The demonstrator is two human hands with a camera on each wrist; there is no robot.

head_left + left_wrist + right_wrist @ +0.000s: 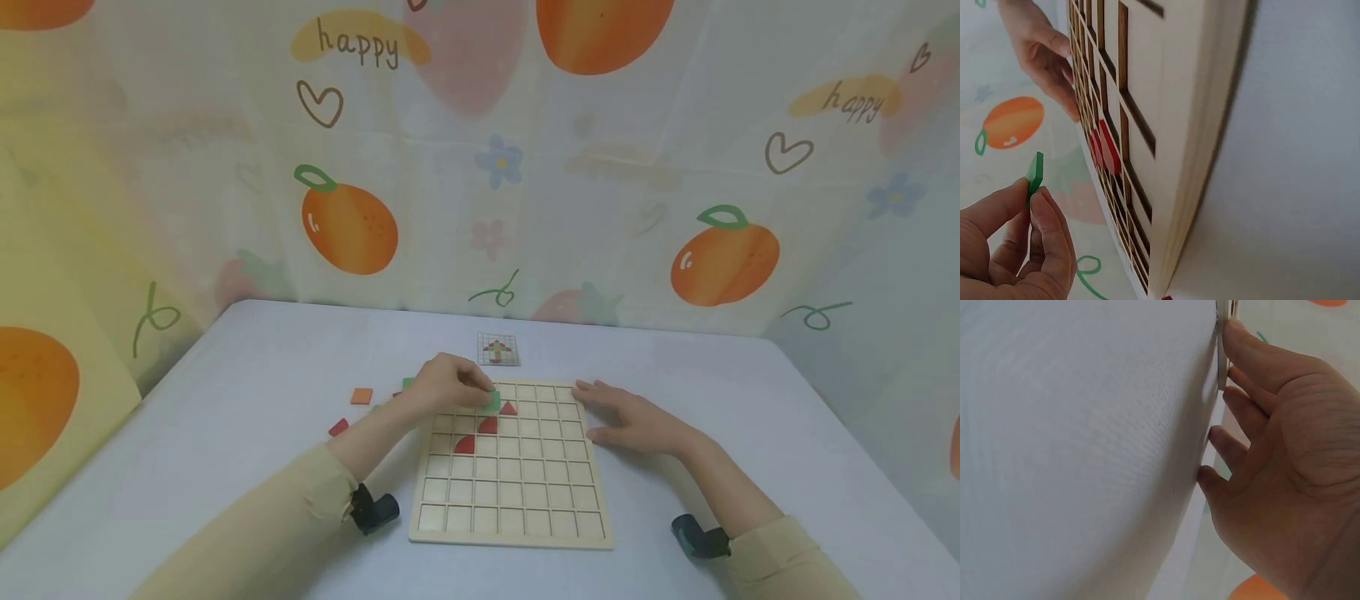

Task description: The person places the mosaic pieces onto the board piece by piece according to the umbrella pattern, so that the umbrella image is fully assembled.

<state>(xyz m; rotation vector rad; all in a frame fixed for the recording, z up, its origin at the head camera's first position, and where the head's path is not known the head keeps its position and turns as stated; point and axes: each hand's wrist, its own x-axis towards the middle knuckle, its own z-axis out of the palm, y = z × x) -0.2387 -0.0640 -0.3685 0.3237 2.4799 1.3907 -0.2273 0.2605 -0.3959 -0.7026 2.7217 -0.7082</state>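
Note:
My left hand (447, 385) pinches a small green tile (1035, 175) between thumb and fingers, over the far part of a wooden grid board (522, 472). In the head view the tile lies just left of a red triangle tile (508, 408) set in the grid. Two red rounded-corner tiles (466, 445) sit in cells nearer me, stepping down to the left. My right hand (636, 421) rests at the board's right edge, fingers spread and relaxed, with the thumb (1241, 347) right at the board's side.
Behind the board lies a small pattern card (498, 350) showing a coloured figure on a grid. Left of the board are an orange square tile (362, 396), a red tile (339, 427) and a green tile (408, 383), others partly hidden by the left arm. A printed curtain hangs behind the table.

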